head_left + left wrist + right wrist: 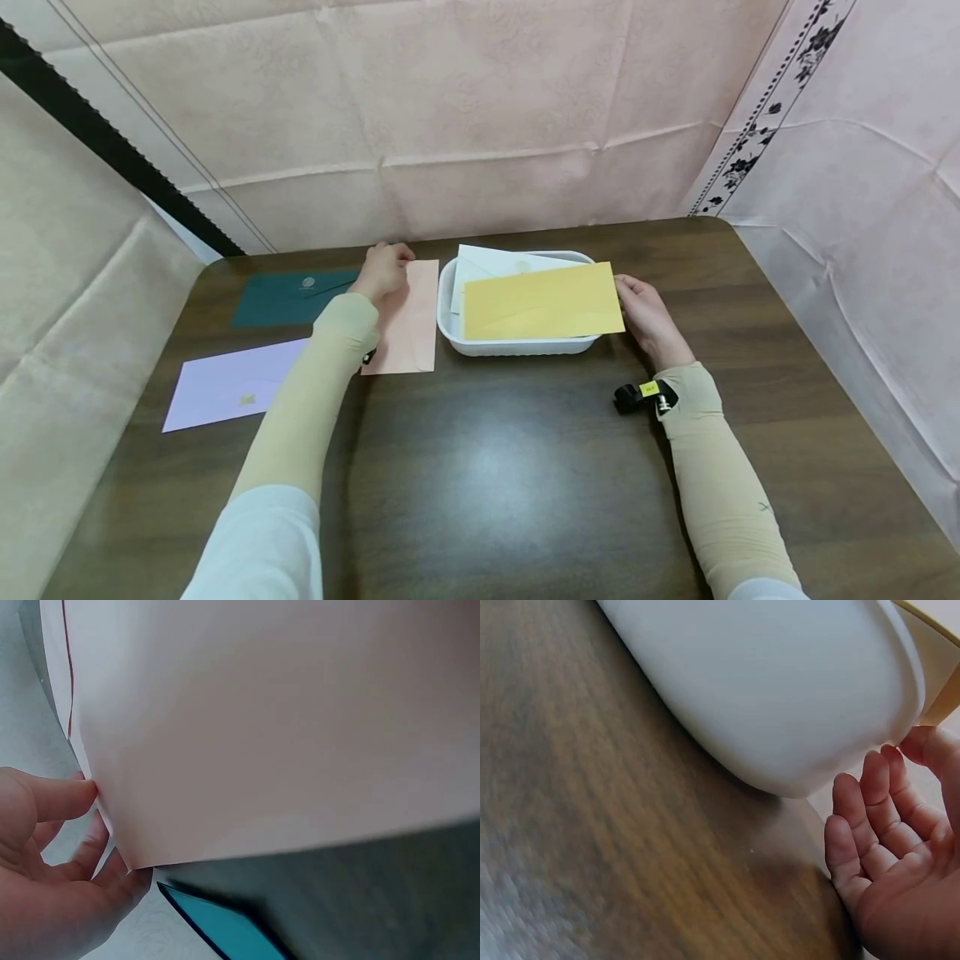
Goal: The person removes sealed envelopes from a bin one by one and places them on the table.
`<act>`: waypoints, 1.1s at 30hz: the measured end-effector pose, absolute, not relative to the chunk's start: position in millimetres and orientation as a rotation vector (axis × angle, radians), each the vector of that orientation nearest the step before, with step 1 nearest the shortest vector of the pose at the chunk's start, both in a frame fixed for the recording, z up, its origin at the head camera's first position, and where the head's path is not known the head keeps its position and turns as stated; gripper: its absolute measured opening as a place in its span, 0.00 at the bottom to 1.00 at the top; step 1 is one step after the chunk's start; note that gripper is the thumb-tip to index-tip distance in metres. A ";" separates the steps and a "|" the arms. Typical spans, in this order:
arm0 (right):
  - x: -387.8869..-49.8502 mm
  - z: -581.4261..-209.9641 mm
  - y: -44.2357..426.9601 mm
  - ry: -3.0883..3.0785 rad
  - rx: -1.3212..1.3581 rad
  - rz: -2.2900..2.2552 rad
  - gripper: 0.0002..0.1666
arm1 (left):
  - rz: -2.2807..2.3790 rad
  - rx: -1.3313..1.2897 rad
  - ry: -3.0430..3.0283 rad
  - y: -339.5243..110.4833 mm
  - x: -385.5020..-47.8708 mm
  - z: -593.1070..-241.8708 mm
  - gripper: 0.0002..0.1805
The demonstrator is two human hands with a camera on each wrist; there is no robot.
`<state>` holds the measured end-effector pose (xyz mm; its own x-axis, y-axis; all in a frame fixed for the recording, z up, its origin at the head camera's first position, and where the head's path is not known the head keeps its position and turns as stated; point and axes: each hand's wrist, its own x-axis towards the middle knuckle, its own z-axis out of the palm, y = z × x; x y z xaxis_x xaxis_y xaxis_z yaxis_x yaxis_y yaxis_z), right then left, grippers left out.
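My left hand (386, 271) (67, 877) pinches the far end of a pink envelope (412, 321) (247, 735), thumb on one side and fingers on the other. At the right end of a white tray (517, 349) (780, 690), my right hand (652, 321) (907, 847) has its thumb and index fingertip at the rim, the other fingers loosely bent beside the wall. A yellow envelope (543, 304) (945, 697) lies across the tray, its right edge close to that thumb. Behind it a white envelope (480, 262) leans in the tray.
A dark green envelope (277, 300) (217, 919) lies at the back left of the brown table (480, 467) (630, 825). Nearer and left is a lavender envelope (225, 387) with a small gold seal. Pale cloth (487, 108) hangs behind the table and at both sides.
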<state>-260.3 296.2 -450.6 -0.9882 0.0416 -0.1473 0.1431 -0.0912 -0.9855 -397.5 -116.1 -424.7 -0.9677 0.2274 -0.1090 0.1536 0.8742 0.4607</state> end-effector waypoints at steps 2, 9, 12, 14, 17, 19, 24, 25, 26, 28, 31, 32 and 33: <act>-261.1 -451.5 296.3 2.069 0.212 -2.261 0.15 | 0.689 0.286 2.882 -115.5 -397.6 -424.4 0.17; -264.1 -454.2 296.5 2.053 0.222 -2.261 0.15 | 0.662 0.253 2.869 -113.7 -397.1 -421.5 0.17; -264.8 -454.9 296.6 2.061 0.222 -2.248 0.16 | 0.643 0.256 2.856 -113.6 -396.8 -419.7 0.17; -264.4 -455.0 296.4 2.068 0.216 -2.241 0.16 | 0.629 0.264 2.842 -114.0 -396.6 -417.6 0.18; -262.7 -454.7 296.5 2.080 0.205 -2.243 0.16 | 0.638 0.290 2.827 -114.2 -396.8 -412.1 0.20; -261.2 -454.6 296.7 2.088 0.204 -2.247 0.16 | 0.690 0.317 2.821 -112.7 -397.1 -406.5 0.20; -259.3 -455.1 298.5 2.123 0.205 -2.233 0.15 | 0.844 0.451 2.839 -96.9 -396.4 -390.8 0.19; -259.3 -455.3 298.8 2.124 0.208 -2.233 0.16 | 0.869 0.475 2.842 -91.9 -395.4 -387.5 0.19; -259.3 -455.5 299.0 2.132 0.206 -2.223 0.16 | 0.890 0.481 2.841 -86.6 -393.6 -383.7 0.19; -259.4 -455.4 298.5 2.131 0.203 -2.218 0.17 | 0.939 0.492 2.827 -75.3 -389.6 -375.8 0.19; -259.8 -455.0 296.9 2.131 0.199 -2.220 0.17 | 0.984 0.534 2.799 -59.4 -382.9 -364.9 0.20; -260.0 -454.9 296.4 2.133 0.196 -2.219 0.17 | 0.989 0.553 2.791 -54.5 -380.8 -361.8 0.21; -260.2 -454.6 295.6 2.132 0.191 -2.220 0.17 | 0.998 0.584 2.785 -49.7 -378.3 -359.0 0.21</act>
